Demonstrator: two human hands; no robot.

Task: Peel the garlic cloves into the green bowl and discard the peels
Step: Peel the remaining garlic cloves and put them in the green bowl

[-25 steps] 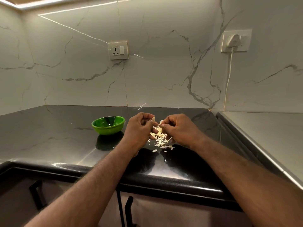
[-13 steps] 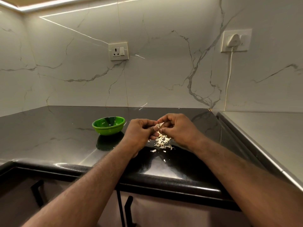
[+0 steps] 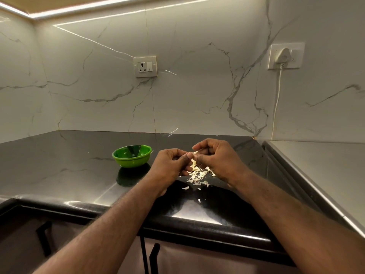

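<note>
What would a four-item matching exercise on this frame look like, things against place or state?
Column 1
1. green bowl
2. peel pile
3. white plug
4. garlic clove

Column 2
A. pinched between the left hand and the right hand
B. in a wall socket
C. on the counter, left of both hands
D. on the counter, beneath the hands

Pairs: 1-C, 2-D, 3-B, 4-A
</note>
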